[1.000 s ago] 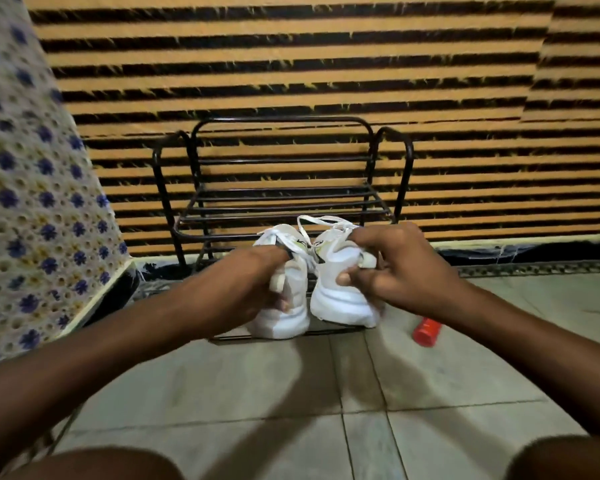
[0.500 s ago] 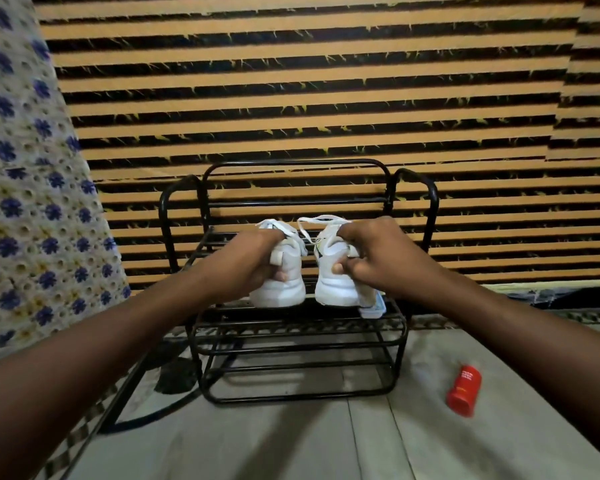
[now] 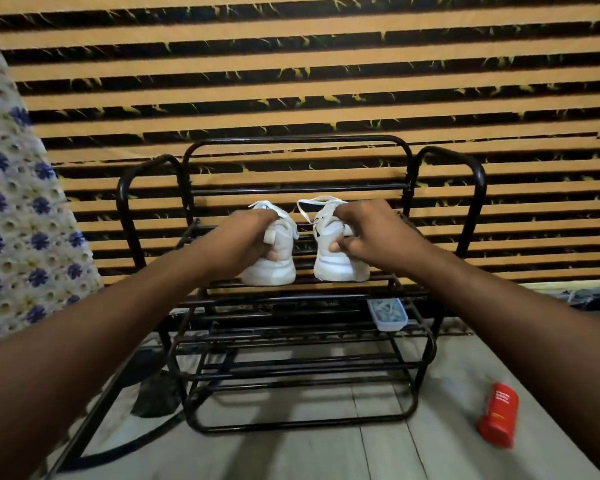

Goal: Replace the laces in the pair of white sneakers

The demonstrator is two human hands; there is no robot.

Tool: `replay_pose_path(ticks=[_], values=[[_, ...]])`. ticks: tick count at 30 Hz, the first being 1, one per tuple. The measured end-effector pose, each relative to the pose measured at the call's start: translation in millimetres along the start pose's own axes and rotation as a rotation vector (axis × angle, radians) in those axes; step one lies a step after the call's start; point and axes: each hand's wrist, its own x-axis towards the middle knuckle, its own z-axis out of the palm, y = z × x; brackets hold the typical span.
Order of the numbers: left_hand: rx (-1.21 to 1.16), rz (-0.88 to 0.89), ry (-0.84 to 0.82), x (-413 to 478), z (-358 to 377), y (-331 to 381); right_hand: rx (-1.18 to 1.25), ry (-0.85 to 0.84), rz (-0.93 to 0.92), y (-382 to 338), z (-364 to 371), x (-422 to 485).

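My left hand [image 3: 243, 237] grips the heel of the left sneaker [image 3: 274, 270] and my right hand [image 3: 371, 233] grips the right sneaker [image 3: 336, 266], both at the top shelf of a black metal rack [image 3: 297, 138]. I should seat them flat across the bars. Pale tiled floor [image 3: 361, 455], striped orange-and-black wall [image 3: 291, 64] behind, red bottle [image 3: 497, 414] lying near right.

We count two white sneakers [image 3: 276, 268] [image 3: 338, 266], two hands [image 3: 243, 237] [image 3: 374, 233], one black rack [image 3: 298, 137], one red bottle [image 3: 497, 415], one small plastic box [image 3: 387, 315].
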Motion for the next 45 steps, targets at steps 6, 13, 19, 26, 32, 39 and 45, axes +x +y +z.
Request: replay_pose_path(ticks=[6,13,19,26,32,39,45], values=[[0.0,-0.046,-0.026,16,-1,0,0.018,-0.002,0.016,12,16,16],[-0.001,-0.164,0.101,6,-2,21,-0.059,0.136,0.04,4,5,-6],[-0.265,-0.083,0.394,-30,11,87,0.205,0.399,0.209,-21,-18,-61],[-0.646,-0.102,0.366,-45,38,176,0.274,0.486,0.228,-27,-60,-129],[-0.842,-0.15,0.28,-41,79,215,0.3,0.469,0.384,1,-61,-183],[-0.852,-0.077,0.059,-13,175,226,0.311,0.465,0.545,79,-20,-226],[-0.86,-0.1,-0.133,30,288,238,0.368,0.422,0.86,175,35,-265]])
